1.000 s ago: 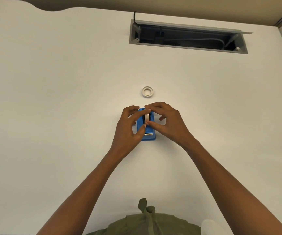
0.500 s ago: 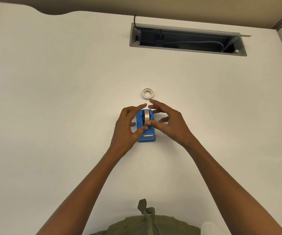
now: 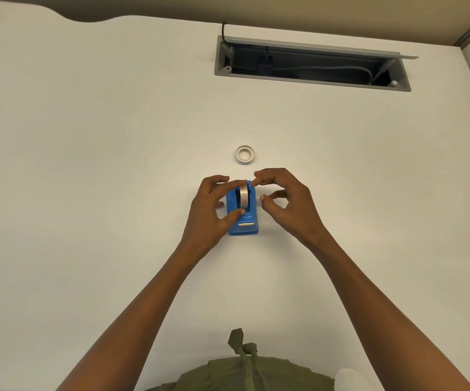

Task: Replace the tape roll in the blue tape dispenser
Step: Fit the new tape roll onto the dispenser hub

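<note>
**Seating a tape roll in the blue dispenser: handling notes**

Nearest us: olive-green garment (image 3: 239, 373) at the bottom edge, cut off by the frame; a pale rounded object (image 3: 348, 378) beside it, also cropped, can't identify.

Blue tape dispenser (image 3: 243, 218) sits flat on the white desk (image 3: 87, 193), cutter bar (image 3: 246, 223) toward the person. Tape roll (image 3: 244, 196) stands on edge in the dispenser's slot.

Left hand (image 3: 208, 213): thumb on the near face of the roll, index finger arched over its top, so fingers are closed around the roll and dispenser body. Right hand (image 3: 287, 201): fingers curled, tips close together but holding nothing that I can see, index tip just at the dispenser's far right corner.

Handling, my read:
- Roll is light, rigid as a ring, smooth on the flanks, tacky where the tape end is loose. Pinch it by the flat sides or across the rim.
- Dispenser looks like small plastic, probably light enough to skid, so one hand should brace the body.
- Cutter teeth are the only sharp bit; keep fingertips off them.

Hard to see: whether the roll's hub is fully down in its cradle (left fingers cover it), and where the free tape end is.

Further back: second white ring (image 3: 245, 154) lying flat, well apart from both hands; possibly the spent core. Beyond that, an open cable tray (image 3: 312, 64) in the desk, interior dark.
</note>
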A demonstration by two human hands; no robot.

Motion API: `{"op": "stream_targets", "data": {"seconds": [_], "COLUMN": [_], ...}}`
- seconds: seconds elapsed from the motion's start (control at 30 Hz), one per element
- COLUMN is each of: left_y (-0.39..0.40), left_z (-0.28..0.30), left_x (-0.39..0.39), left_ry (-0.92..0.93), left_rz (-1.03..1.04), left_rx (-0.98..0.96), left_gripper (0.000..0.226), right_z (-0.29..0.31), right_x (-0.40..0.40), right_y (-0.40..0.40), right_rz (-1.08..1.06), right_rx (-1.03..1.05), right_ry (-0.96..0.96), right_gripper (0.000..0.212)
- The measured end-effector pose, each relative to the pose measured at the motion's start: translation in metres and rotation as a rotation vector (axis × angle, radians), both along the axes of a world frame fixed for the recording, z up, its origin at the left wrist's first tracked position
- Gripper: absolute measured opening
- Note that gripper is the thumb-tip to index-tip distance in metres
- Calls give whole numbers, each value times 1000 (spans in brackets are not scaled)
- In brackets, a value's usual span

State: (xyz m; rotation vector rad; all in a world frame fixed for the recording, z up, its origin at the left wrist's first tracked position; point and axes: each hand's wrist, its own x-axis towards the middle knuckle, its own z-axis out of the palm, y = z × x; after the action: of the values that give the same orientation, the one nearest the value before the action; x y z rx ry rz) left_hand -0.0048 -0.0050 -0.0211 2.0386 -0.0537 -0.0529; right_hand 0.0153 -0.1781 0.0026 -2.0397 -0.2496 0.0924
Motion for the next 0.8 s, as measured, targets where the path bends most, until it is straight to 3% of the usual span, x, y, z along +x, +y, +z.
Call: {"op": "stream_targets", "data": {"seconds": [0.8], "left_y": [-2], "left_z": [7], "left_x": [0], "left_ry": [-17], "left_rz": [39], "left_rx": [-89], "left_gripper": [47], "right_z": [-9], "right_x": [8], "right_y": [5], "right_rz": [78], "right_rx": [-149], "right_ry": [48], "right_gripper": [38]}}
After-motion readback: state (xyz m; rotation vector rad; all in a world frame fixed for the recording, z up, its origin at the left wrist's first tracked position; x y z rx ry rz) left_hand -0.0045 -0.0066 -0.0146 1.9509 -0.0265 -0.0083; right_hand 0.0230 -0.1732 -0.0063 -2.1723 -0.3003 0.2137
